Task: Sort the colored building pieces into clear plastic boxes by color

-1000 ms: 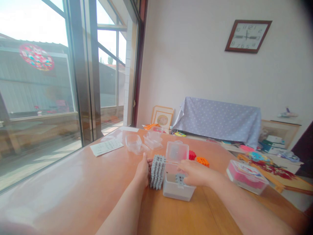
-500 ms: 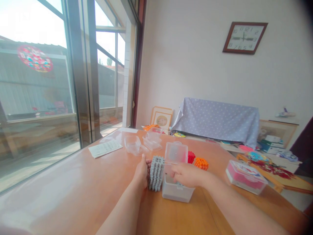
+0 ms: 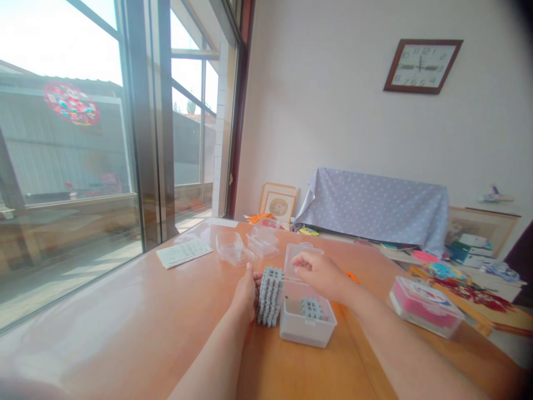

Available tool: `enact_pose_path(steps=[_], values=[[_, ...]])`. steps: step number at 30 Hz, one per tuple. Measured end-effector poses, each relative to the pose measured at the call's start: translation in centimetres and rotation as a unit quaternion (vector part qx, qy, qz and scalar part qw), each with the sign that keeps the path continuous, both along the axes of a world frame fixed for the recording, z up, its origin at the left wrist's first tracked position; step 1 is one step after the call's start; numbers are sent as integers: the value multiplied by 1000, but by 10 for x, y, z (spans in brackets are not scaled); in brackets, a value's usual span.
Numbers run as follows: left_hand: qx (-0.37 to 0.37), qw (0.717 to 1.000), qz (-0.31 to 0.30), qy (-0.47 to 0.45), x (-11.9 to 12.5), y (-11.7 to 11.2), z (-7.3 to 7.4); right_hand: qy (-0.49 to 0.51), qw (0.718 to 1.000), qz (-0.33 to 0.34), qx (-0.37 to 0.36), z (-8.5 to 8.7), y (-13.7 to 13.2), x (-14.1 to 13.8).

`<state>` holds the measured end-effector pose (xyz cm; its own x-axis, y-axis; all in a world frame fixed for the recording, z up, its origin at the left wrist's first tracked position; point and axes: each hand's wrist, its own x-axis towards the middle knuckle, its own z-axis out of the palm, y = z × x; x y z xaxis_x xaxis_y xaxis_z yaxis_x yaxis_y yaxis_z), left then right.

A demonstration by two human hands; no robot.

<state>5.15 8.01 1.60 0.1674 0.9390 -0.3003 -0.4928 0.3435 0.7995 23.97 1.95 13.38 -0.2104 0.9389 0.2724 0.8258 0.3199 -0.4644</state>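
Note:
A stack of grey plastic interlocking pieces [image 3: 270,297] stands on edge on the table. Against its left side rests my left hand [image 3: 249,291], thumb up and fingers curled behind the stack. Just to the right is an open clear plastic box [image 3: 307,333], with grey notched pieces [image 3: 312,308] lying inside. Its lid [image 3: 291,254] is tipped up at the back. Over the box and in front of the lid, my right hand [image 3: 318,272] has its fingers curled together, and I see nothing in them.
Clear plastic containers [image 3: 231,250] and a sheet of paper [image 3: 184,254] lie at the back left of the table [image 3: 208,333]. An orange piece [image 3: 353,276] shows behind my right wrist. A lidded box with pink contents [image 3: 427,305] stands to the right.
My right hand has risen out of the box, uncovering grey pieces in it, and now hides the red pieces behind. My left hand stays at the stack. The view has shifted slightly.

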Motion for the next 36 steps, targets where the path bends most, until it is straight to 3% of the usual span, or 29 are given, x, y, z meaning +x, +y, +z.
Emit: enact_pose_path(steps=[4, 14, 23, 30, 36], values=[[5, 1000, -9, -6, -1, 0, 0, -7, 998, 46, 44, 6, 2, -17], [34, 998, -34, -27, -1, 9, -16, -46, 994, 87, -40, 2, 14, -33], [50, 998, -34, -32, -1, 12, -21, -40, 994, 104, -2, 0, 20, -37], [21, 999, -9, -31, 0, 7, -11, -41, 997, 58, 8, 13, -5, -8], [20, 997, 60, -38, -4, 5, -4, -78, 994, 34, -63, -4, -17, 32]])
